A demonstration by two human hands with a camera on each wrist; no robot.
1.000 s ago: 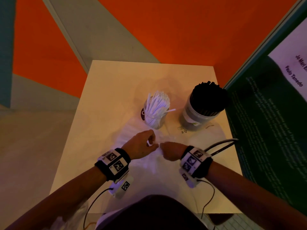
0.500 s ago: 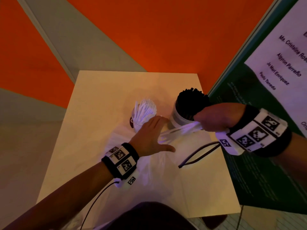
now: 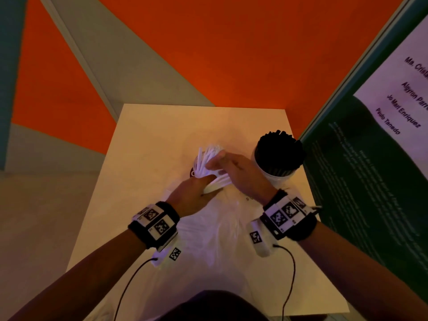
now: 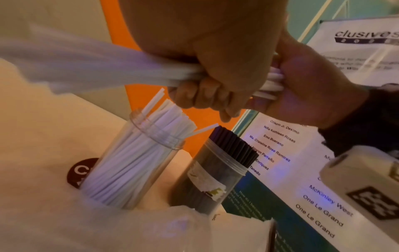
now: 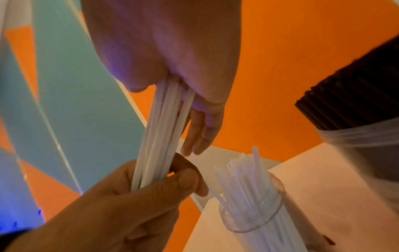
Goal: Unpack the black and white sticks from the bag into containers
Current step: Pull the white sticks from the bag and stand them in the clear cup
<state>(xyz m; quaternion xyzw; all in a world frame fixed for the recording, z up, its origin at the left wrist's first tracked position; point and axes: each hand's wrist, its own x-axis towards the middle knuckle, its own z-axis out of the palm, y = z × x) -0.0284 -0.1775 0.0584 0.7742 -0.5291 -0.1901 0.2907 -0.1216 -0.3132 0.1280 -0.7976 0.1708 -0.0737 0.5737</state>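
A bundle of white sticks [image 3: 217,181] is held in both hands just in front of the clear container of white sticks [image 3: 203,158]. My left hand [image 3: 199,191] grips the bundle's near part, thumb and fingers curled round it [image 5: 151,192]. My right hand [image 3: 231,167] lies over the far part and clamps the sticks in its palm [image 5: 172,68]. The bundle [image 5: 159,136] tilts towards the white container [image 5: 252,213]. The container of black sticks [image 3: 275,174] stands to the right, apart from both hands. The clear plastic bag [image 3: 220,230] lies flat under my wrists.
A dark green poster board [image 3: 361,172] stands close along the table's right edge, beside the black container. Orange and grey walls rise behind the table [image 3: 162,126]. Wrist-camera cables hang over the near edge.
Both hands left the bag. The right hand swung a bundle of white sticks up to the right, then back left; the left hand now grips it too, beside the white container.
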